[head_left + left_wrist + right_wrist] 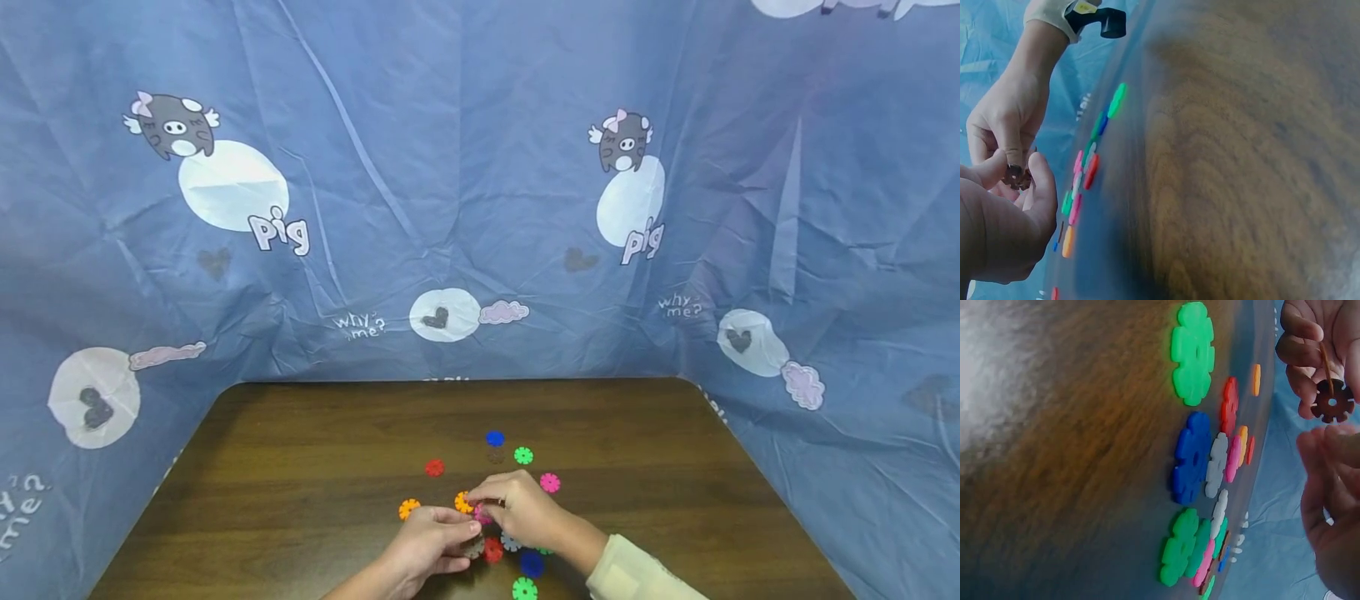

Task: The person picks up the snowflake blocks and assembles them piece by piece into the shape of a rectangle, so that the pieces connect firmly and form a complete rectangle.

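Both hands meeting low over wooden table (300, 467), amid scattered snowflake discs. Left hand (431, 542) pinching brown disc (1332, 400) between thumb and fingertips, held just above tabletop. Right hand (521, 507) with fingers curled, tips touching same brown disc; second piece edge-on behind it. Green disc (1192, 352), blue disc (1191, 457), red disc (434, 467) flat on table nearby. Blue pig-print cloth (480, 183) behind.

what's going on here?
A person sits at a wooden table strewn with colourful notched plastic discs. Both hands meet over the pile: the left hand holds a brown disc, and the right hand pinches a piece up against it. Loose discs lie around, including a blue disc and a red disc farther out.
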### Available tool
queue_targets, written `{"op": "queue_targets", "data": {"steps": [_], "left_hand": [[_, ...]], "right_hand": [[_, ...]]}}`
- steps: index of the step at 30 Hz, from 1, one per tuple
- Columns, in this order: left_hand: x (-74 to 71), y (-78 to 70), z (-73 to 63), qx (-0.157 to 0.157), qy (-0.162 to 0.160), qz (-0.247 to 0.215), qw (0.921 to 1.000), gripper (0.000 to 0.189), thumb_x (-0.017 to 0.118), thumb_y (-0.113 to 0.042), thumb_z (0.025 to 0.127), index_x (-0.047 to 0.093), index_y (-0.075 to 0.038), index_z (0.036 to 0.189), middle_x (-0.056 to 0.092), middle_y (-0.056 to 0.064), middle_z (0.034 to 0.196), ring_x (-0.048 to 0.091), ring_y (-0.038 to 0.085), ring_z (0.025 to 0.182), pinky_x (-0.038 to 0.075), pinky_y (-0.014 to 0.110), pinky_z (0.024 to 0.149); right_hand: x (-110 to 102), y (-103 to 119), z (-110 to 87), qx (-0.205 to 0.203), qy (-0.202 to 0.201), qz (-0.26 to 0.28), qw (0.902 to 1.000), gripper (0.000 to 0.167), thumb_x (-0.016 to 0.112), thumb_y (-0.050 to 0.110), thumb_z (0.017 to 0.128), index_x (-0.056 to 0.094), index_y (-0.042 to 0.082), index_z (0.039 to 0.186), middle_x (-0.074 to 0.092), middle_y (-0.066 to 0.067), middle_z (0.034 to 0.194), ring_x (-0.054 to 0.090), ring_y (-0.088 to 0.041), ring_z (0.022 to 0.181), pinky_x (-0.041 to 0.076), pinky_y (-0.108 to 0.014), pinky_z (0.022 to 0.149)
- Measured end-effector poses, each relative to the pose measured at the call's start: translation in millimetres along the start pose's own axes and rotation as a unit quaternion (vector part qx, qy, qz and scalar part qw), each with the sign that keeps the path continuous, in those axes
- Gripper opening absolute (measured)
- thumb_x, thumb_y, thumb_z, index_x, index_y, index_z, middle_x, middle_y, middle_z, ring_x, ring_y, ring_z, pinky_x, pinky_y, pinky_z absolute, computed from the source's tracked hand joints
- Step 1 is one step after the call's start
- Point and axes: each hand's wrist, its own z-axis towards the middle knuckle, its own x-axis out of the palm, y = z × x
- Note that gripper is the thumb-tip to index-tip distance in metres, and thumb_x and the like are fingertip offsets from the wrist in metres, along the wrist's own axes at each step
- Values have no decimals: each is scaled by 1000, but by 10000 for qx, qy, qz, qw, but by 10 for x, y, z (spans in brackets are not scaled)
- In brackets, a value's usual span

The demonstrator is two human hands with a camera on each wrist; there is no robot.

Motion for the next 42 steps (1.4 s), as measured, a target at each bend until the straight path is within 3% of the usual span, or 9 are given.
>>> {"op": "queue_targets", "data": {"steps": [3,6,13,19,25,36,42], "left_hand": [[-17,20,10,11,-22,69,10000,29,71,-10,94,64,11,111,69,7,86,66,12,71,61,26,65],[-31,44,19,-1,-26,100,9999,29,71,-10,94,63,11,112,70,7,88,67,13,72,61,27,66],[-68,47,21,-125,-43,124,9998,31,72,-12,94,64,10,114,70,9,94,66,13,73,61,27,67],[-73,43,15,-140,-60,102,9998,33,72,-12,94,63,11,116,71,10,95,66,13,74,61,28,68],[-80,50,2,-64,-51,100,9999,30,71,-10,94,63,10,115,71,8,93,65,13,74,61,27,67],[-90,57,0,-103,-119,98,9998,33,72,-13,94,62,10,116,70,8,88,65,12,72,59,23,62],[-93,50,3,-177,-126,145,9997,33,71,-15,94,62,9,116,72,8,89,67,13,73,59,22,62]], "right_hand": [[-34,13,-20,864,256,-274,9956,19,70,-4,90,76,4,107,74,-2,99,63,-2,85,54,-17,71],[-37,-7,-60,1250,631,-663,9879,13,74,4,89,78,10,101,71,7,93,59,0,81,52,-18,69],[32,-34,-126,1377,1317,-1300,9730,23,83,8,76,77,20,95,54,15,79,48,1,71,45,-16,62],[61,12,-160,1528,1499,-1620,9633,30,88,12,74,77,23,99,53,15,82,47,0,71,44,-17,60],[83,23,-176,1400,1513,-1949,9589,26,89,15,73,72,23,90,51,15,85,46,0,73,44,-19,61],[87,39,-137,1491,1838,-1647,9575,26,87,18,72,65,24,84,49,15,88,46,0,75,44,-18,64],[89,37,-122,1657,2102,-1593,9502,26,84,18,70,62,24,82,48,14,83,45,-2,70,42,-18,59]]}}
